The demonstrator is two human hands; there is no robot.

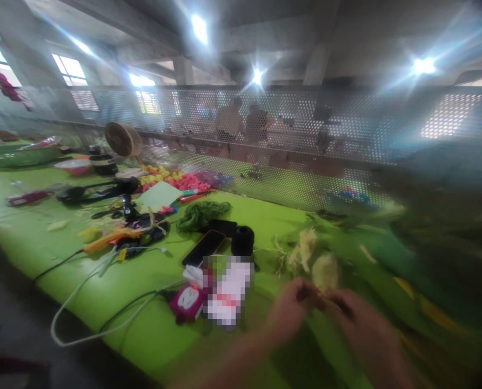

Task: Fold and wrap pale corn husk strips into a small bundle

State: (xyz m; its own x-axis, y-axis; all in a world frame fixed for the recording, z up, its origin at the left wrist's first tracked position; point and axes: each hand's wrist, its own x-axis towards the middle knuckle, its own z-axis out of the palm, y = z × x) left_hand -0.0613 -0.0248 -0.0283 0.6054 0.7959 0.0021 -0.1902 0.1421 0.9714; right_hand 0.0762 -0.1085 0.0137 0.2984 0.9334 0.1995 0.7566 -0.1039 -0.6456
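Observation:
Blurred by motion, my left hand (292,307) and my right hand (352,310) meet at the lower right, above the green table (144,324). Both have their fingers closed, and whatever lies between the fingertips is too small and smeared to name. Just behind them is a pale, husk-like rounded piece (325,270). Dry pale strips (306,248) lie a little further back. To the left of my left hand is a pixelated white item (228,292) with a red band.
A magenta power adapter (187,302), a dark phone (203,247), a black spool (242,240) and green yarn (202,215) lie left of my hands. Cables, a glue gun (111,239) and a fan (122,139) are further left. A perforated screen (265,129) stands behind.

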